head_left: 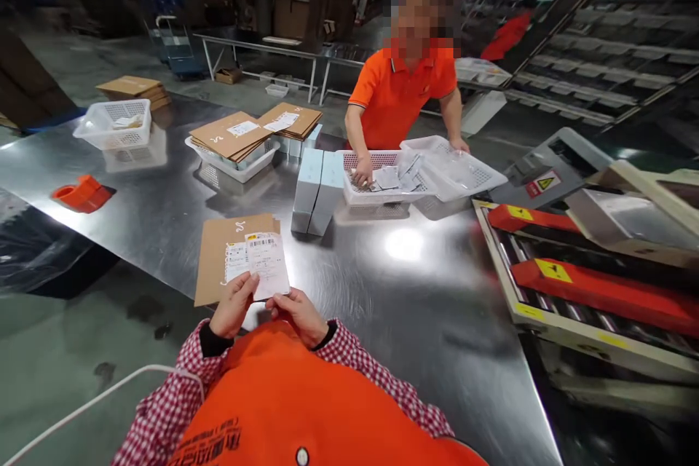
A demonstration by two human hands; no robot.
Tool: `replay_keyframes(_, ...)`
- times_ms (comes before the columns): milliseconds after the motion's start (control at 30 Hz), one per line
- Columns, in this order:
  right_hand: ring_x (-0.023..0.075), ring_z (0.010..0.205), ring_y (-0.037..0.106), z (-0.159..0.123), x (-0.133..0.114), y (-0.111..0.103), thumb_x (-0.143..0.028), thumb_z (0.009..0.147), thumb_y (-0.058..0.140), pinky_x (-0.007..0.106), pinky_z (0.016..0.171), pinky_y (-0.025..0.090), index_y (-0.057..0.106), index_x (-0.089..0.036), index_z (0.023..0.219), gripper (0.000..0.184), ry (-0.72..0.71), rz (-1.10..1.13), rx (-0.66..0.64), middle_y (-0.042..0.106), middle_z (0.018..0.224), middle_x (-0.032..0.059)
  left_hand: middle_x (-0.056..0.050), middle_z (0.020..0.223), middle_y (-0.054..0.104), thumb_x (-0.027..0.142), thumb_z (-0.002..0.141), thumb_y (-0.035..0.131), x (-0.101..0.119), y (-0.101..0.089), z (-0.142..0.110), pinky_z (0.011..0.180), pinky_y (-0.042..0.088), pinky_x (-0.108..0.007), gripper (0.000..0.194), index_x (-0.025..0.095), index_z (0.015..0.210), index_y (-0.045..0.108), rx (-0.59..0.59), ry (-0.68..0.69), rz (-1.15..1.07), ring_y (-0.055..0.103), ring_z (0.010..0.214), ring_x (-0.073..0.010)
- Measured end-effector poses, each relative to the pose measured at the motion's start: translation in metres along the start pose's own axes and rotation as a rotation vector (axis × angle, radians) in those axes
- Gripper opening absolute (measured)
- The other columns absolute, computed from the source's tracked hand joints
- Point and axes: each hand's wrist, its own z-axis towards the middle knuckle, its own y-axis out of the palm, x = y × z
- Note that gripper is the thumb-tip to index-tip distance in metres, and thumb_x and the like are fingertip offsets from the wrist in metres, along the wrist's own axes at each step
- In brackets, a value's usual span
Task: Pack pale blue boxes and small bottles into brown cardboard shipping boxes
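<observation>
My left hand (234,303) and my right hand (298,313) both pinch the near edge of a white shipping label (263,262) with a barcode. The label is held just above a stack of flat brown cardboard mailers (215,262) lying on the shiny metal table (415,291). Red checked sleeves and an orange vest fill the bottom of the view.
Across the table a person in an orange shirt (401,91) reaches into white plastic baskets (371,186). Pale blue boxes (317,189) stand mid-table. More mailers in a basket (240,138), another basket (116,124), an orange tape dispenser (83,193) sit left. A roller machine with red bars (590,269) stands right.
</observation>
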Motion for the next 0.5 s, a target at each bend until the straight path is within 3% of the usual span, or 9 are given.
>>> replay_keyframes(200,0.0134,0.074,0.059,0.001,0.002,-0.001,-0.046,0.064,0.083,0.025,0.065,0.046,0.068,-0.017,0.098,0.048,-0.143,-0.065,0.01,0.067,0.085,0.0011,-0.009,0.102,0.074,0.049,0.071,0.081,-0.004,-0.007,-0.008,0.087,0.053,-0.032,0.048,0.014,0.102,0.071,0.052,0.028,0.025,0.067,0.098,-0.0225)
replay_keyframes(333,0.0165,0.082,0.061,0.006,0.001,-0.001,-0.054,0.069,0.079,0.027,0.068,0.046,0.065,-0.017,0.095,0.047,-0.19,-0.115,0.065,0.068,0.092,0.0045,-0.008,0.103,0.074,0.05,0.074,0.078,-0.005,-0.013,-0.01,0.084,0.053,-0.029,0.045,0.015,0.102,0.071,0.047,0.016,0.081,0.067,0.093,-0.0207)
replay_keyframes(500,0.0169,0.08,0.06,0.012,0.004,-0.001,-0.056,0.063,0.082,0.027,0.065,0.047,0.065,-0.016,0.094,0.053,-0.188,-0.145,0.087,0.068,0.09,0.0043,-0.007,0.091,0.072,0.057,0.071,0.076,-0.012,-0.02,-0.007,0.076,0.051,-0.029,0.046,0.016,0.091,0.07,0.06,0.014,0.218,0.064,0.079,-0.019)
